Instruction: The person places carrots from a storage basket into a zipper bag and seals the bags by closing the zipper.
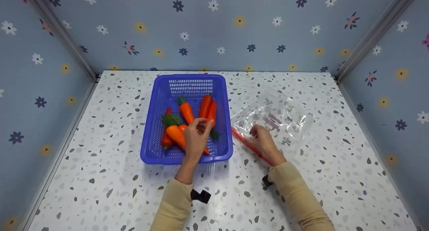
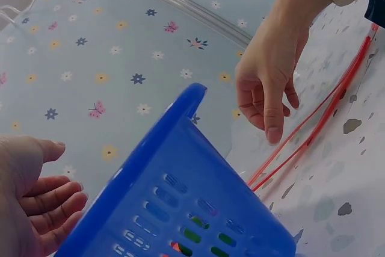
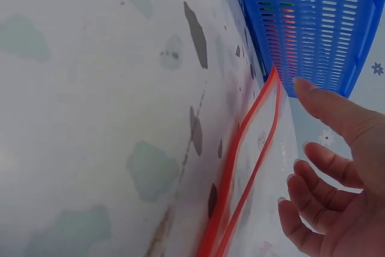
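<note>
My left hand [image 1: 195,139] hovers over the blue plastic basket [image 1: 191,76], fingers loosely bent. Nothing shows between those fingers in the left wrist view. Inside the basket lie orange carrots [image 1: 186,111] with green tops and long red vegetables [image 1: 205,105] that look like chili peppers. The hand covers some of them. To the right, my right hand [image 1: 265,143] is above the red zip edge [image 1: 243,140] of a clear plastic bag [image 1: 285,117]. Its fingers curve loosely and hold nothing in the right wrist view [image 3: 337,191].
The bag lies flat on the white speckled table [image 1: 110,150], just right of the basket. Flowered blue panels [image 1: 201,30] rise behind the table and along both sides. A black wrist mount [image 1: 201,195] sits by the left cuff.
</note>
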A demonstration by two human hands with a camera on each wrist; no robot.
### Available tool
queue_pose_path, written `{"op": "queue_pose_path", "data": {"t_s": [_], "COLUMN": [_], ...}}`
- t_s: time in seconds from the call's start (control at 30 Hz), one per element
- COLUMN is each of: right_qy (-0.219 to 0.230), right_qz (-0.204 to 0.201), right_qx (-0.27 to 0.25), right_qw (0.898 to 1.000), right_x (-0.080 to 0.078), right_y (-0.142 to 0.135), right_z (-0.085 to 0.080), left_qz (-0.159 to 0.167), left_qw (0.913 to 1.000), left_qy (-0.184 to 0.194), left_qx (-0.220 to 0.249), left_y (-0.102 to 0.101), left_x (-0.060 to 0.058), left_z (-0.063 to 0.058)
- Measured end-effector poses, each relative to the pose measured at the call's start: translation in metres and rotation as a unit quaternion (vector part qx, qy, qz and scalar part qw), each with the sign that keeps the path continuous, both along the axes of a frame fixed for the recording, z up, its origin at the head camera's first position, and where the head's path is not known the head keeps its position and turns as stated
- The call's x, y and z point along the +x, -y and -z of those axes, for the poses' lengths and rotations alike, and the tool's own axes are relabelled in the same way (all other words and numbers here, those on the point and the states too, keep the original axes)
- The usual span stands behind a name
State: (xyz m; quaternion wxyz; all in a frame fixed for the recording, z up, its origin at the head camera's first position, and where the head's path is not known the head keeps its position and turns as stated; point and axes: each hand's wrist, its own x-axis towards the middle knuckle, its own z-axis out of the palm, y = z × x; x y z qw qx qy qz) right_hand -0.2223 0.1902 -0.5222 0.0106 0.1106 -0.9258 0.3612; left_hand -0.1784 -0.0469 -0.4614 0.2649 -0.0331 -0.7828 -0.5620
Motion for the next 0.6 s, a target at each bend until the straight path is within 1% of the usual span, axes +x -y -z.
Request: {"op": "queue_pose_path", "data": {"t_s": [0.23, 0.43, 0.6], "right_qy": [0.052, 0.071, 0.077], "right_qz": [0.005, 0.004, -0.007], "right_qx": [0.023, 0.029, 0.03], "right_qw": [0.998, 0.997, 0.997], "right_x": [-0.0028, -0.005, -0.004], "right_y": [0.0016, 0.0003, 0.0003], "right_z": [0.0051, 0.0086, 0.009], "left_qz": [0.005, 0.007, 0.01], "left_qw": [0.9997, 0.9986, 0.9975], "left_qy": [0.008, 0.032, 0.04], "left_qx": [0.024, 0.042, 0.057], "left_y": [-0.002, -0.0035, -0.0056], "left_x": [0.0007, 0.0015, 0.0028], "left_z": [0.0029, 0.0051, 0.0062]}}
